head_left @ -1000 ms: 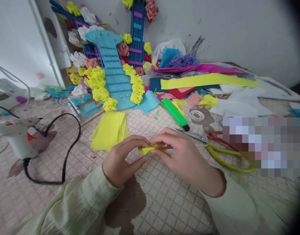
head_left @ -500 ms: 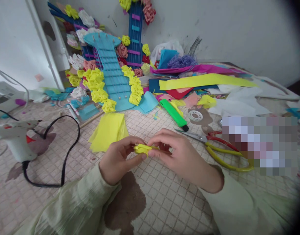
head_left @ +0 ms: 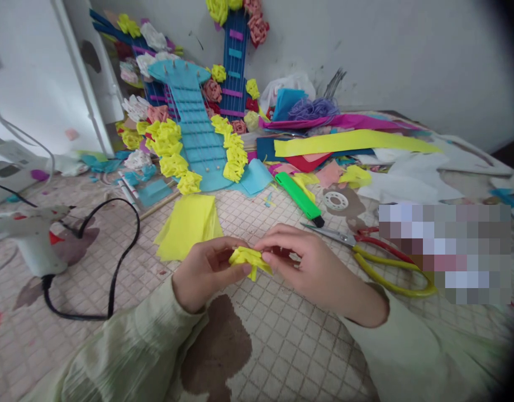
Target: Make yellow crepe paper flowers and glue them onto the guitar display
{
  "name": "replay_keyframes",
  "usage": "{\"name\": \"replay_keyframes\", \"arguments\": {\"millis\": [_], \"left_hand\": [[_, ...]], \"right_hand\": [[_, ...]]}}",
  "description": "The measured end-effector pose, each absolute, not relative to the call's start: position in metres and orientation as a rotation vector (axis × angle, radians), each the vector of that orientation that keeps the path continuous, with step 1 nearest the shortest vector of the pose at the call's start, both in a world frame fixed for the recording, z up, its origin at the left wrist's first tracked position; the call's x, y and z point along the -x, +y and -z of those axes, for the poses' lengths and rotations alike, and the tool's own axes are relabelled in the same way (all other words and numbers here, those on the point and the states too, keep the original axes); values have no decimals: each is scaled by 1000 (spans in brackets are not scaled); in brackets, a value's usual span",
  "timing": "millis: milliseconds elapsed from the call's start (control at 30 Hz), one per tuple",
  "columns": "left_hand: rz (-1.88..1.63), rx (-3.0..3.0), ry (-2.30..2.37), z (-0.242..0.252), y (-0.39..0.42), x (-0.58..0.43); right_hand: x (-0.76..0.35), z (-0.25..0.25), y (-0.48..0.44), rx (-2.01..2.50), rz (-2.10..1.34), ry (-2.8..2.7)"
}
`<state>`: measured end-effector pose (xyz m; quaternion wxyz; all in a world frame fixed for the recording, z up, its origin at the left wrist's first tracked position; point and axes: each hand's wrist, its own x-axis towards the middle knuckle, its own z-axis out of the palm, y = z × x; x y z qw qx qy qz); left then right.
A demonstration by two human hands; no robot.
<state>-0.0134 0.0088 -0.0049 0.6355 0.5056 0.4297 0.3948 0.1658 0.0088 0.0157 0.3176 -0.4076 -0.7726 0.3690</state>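
Observation:
Between my hands, above the table, is a small yellow crepe-paper flower (head_left: pixel 249 259) with folded petals. My left hand (head_left: pixel 209 271) pinches its left side between thumb and fingers. On the right edge, my right hand (head_left: pixel 301 259) grips the paper with thumb and fingertips; part of the fingers is hidden behind. A stack of yellow paper sheets (head_left: pixel 188 226) lies beyond my left hand. Past my right hand are scissors (head_left: pixel 382 251) with red and yellow handles and a green box cutter (head_left: pixel 298 196).
A white glue gun (head_left: pixel 37 240) with a looping black cord (head_left: pixel 125 251) lies at left. Behind stands a light-blue guitar-shaped craft (head_left: pixel 194 123) edged with yellow flowers. A long yellow strip (head_left: pixel 349 143), purple yarn (head_left: pixel 313 109) and a white ring (head_left: pixel 335 200) sit at back right.
The yellow flower has spread out a little between my fingers, showing more of its petals. Both hands stay nearly in place; the view has shifted slightly.

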Motion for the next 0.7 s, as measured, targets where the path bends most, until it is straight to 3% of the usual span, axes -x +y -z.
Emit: {"name": "replay_keyframes", "arguments": {"millis": [200, 367, 700], "left_hand": [[-990, -1028, 1073, 8, 11, 19], [-1086, -884, 1021, 7, 10, 16], [-1060, -1223, 815, 13, 5, 9]], "right_hand": [[-175, -20, 16, 1169, -833, -2133], [-179, -22, 18, 1192, -495, -2023], [-163, -18, 11, 1158, -887, -1834]]}}
